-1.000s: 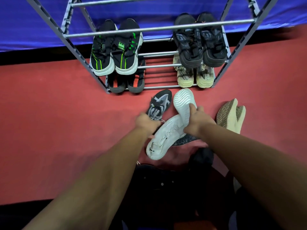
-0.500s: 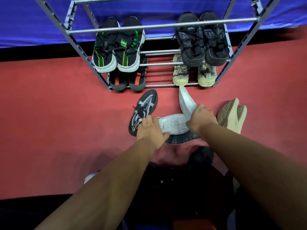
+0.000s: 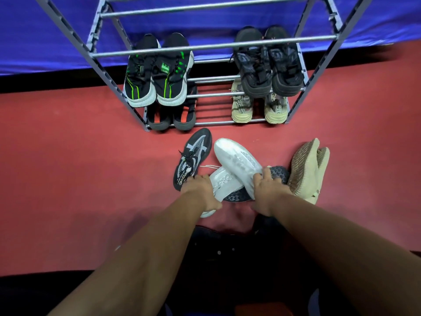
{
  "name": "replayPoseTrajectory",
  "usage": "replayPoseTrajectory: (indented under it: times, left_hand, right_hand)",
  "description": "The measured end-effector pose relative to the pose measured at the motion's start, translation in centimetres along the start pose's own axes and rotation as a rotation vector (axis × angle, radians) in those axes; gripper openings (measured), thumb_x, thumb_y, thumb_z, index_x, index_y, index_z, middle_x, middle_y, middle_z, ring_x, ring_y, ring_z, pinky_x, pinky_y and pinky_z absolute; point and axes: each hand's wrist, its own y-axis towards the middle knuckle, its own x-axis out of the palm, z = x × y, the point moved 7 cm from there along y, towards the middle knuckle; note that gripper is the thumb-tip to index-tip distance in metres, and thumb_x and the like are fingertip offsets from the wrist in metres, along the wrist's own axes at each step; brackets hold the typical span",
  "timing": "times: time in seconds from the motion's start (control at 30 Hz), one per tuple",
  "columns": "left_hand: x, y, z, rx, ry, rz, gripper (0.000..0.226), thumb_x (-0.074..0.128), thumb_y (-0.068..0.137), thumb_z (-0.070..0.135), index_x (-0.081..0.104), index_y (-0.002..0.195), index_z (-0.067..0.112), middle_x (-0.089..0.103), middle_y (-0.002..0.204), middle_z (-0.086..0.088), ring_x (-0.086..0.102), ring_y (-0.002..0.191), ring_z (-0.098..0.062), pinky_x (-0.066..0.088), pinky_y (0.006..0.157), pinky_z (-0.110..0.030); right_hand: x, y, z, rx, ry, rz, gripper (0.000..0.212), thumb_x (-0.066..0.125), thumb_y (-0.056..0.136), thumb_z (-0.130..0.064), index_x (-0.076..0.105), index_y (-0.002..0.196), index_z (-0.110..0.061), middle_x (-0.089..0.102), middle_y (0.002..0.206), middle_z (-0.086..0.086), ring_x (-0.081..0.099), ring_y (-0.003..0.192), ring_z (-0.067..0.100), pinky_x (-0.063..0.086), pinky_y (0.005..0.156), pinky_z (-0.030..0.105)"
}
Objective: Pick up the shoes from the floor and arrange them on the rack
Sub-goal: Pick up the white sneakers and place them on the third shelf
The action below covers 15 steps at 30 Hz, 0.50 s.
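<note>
Two white sneakers lie crossed on the red floor in front of the metal rack (image 3: pixel 214 44). My right hand (image 3: pixel 266 190) grips the heel of the upper white sneaker (image 3: pixel 239 160), whose toe points up-left. My left hand (image 3: pixel 200 190) holds the lower white sneaker (image 3: pixel 224 181). A black-and-white sneaker (image 3: pixel 193 156) lies just left of them. A dark sole-up shoe (image 3: pixel 276 175) sits under the white pair. A beige pair (image 3: pixel 307 167) rests on its side at the right.
The rack holds black-and-green sneakers (image 3: pixel 157 71), dark grey sneakers (image 3: pixel 266 62), black-and-orange sandals (image 3: pixel 173 117) and cream sneakers (image 3: pixel 259 108). A blue cloth (image 3: pixel 45 30) hangs behind. My dark-clothed legs (image 3: pixel 227 258) are below my arms.
The upper white sneaker has turned from standing on edge to lying across the other one, side up. My left hand has shifted slightly down along the lower white sneaker.
</note>
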Motion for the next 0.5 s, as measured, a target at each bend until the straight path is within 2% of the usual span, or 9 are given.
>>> replayPoseTrajectory:
  times: [0.1,0.2,0.33,0.5]
  left_hand:
    - [1.2,-0.4,0.4,-0.021,-0.073,-0.014,0.1,0.082,0.071,0.057,0.037,0.146,0.008,0.046,0.141,-0.01,0.053,0.126,-0.034,0.049,0.102,-0.043]
    - [2.3,-0.9,0.5,-0.022,-0.09,-0.018,0.106,0.087,0.074,0.057,0.031,0.147,0.006,0.038,0.146,-0.015,0.054,0.127,-0.034,0.046,0.106,-0.041]
    - [3.1,-1.4,0.9,-0.001,-0.042,-0.036,0.115,0.09,0.071,0.056,0.026,0.15,0.003,0.035,0.149,-0.017,0.046,0.132,-0.035,0.042,0.11,-0.041]
    - [2.4,-1.6,0.5,-0.028,-0.18,-0.049,0.092,0.087,0.076,0.042,0.032,0.142,0.008,0.049,0.14,-0.011,0.042,0.13,-0.034,0.047,0.098,-0.04]
  right_hand:
    - [-0.4,0.3,-0.1,0.006,0.108,0.065,0.07,0.069,0.092,-0.047,0.035,0.144,-0.013,0.033,0.146,0.015,0.05,0.128,0.042,0.049,0.095,0.049]
    - [-0.6,0.7,0.1,0.013,0.217,0.095,0.071,0.074,0.092,-0.045,0.032,0.139,-0.014,0.039,0.139,0.015,0.054,0.127,0.043,0.05,0.099,0.05]
    - [-0.1,0.9,0.8,0.022,0.343,0.081,0.085,0.083,0.086,-0.041,0.026,0.143,-0.015,0.04,0.146,0.015,0.055,0.127,0.043,0.051,0.102,0.053]
    - [-1.6,1.0,1.3,0.023,0.406,0.125,0.113,0.078,0.088,-0.033,0.0,0.166,-0.008,0.037,0.159,0.017,0.041,0.14,0.044,0.044,0.109,0.049]
